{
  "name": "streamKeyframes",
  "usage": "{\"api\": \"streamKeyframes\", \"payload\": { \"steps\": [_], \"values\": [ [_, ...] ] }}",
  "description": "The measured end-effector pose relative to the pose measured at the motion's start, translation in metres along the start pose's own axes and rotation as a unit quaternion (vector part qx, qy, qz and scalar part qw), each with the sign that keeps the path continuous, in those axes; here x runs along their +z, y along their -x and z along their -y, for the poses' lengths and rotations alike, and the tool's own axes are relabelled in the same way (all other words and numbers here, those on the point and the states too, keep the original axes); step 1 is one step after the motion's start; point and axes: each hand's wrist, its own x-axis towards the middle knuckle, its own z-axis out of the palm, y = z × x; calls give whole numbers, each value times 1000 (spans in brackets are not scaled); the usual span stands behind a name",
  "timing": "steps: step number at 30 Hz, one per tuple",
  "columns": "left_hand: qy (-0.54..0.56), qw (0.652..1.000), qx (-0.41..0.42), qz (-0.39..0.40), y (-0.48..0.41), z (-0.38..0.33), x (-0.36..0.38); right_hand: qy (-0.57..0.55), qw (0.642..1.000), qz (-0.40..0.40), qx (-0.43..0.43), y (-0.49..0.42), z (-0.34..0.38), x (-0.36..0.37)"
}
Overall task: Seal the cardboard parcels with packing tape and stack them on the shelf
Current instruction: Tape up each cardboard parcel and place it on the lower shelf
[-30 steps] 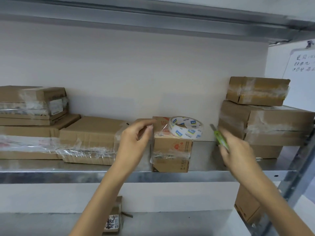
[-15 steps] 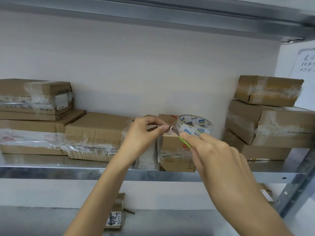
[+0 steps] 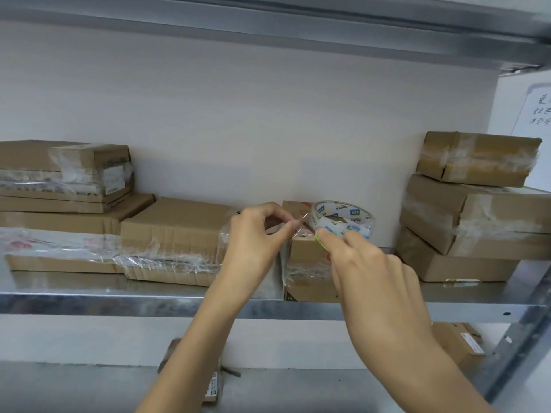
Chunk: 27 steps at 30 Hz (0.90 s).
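Note:
A small cardboard parcel point(image 3: 307, 257) stands on the metal shelf point(image 3: 89, 299), partly wrapped in clear tape. On top of it lies a roll of clear packing tape point(image 3: 343, 219) with blue labels. My left hand point(image 3: 256, 242) pinches the loose strip of tape stretched from the roll. My right hand point(image 3: 369, 275) grips a green cutter point(image 3: 320, 242), its tip at the strip just left of the roll. The cutter's blade is hidden behind my fingers.
Taped parcels are stacked at the left point(image 3: 65, 174), centre-left point(image 3: 176, 239) and right point(image 3: 477, 210) of the shelf. A lower shelf point(image 3: 74, 389) holds small boxes point(image 3: 459, 344). An upper shelf point(image 3: 298, 34) runs overhead. A whiteboard point(image 3: 536, 114) hangs at far right.
My right hand has moved left from beside the right stack and brought the green cutter to the tape strip. My left hand keeps its pinch on the strip.

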Motion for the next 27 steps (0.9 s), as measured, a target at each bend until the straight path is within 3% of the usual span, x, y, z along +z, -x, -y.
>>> {"api": "streamKeyframes", "payload": {
  "steps": [8, 10, 12, 15, 18, 20, 21, 22, 23, 25, 27],
  "values": [
    [-9, 1000, -2, 11, -1, -1, 0, 17, 1000, -16, -8, 5, -5, -12],
    [5, 1000, -7, 5, 0, 1, 1, -1, 997, -71, -20, 6, -8, -19],
    [23, 1000, -13, 1, 2, 2, 2, -102, 974, -193, -62, -6, -15, -19],
    [29, 1000, -10, -3, 4, 2, 4, -399, 878, -252, -80, -26, -30, -15],
    [29, 1000, -9, 1, 4, 3, 4, -654, 722, -199, -109, -46, -47, -18],
    [26, 1000, -9, 2, 3, 4, 4, -759, 624, -154, -102, -60, -53, -13],
    [25, 1000, -10, 2, 3, 3, 4, -771, 610, -154, -96, -65, -54, -9],
    [25, 1000, -10, 2, 3, 3, 4, -758, 623, -169, -92, -68, -53, -4],
    [25, 1000, -11, 2, 3, 3, 4, -719, 661, -194, -92, -71, -51, 0],
    [29, 1000, -12, 2, 3, 3, 4, -565, 780, -245, -108, -71, -46, 12],
    [29, 1000, -12, 3, 3, 2, 3, -384, 882, -242, -128, -70, -42, 30]
  ]
}}
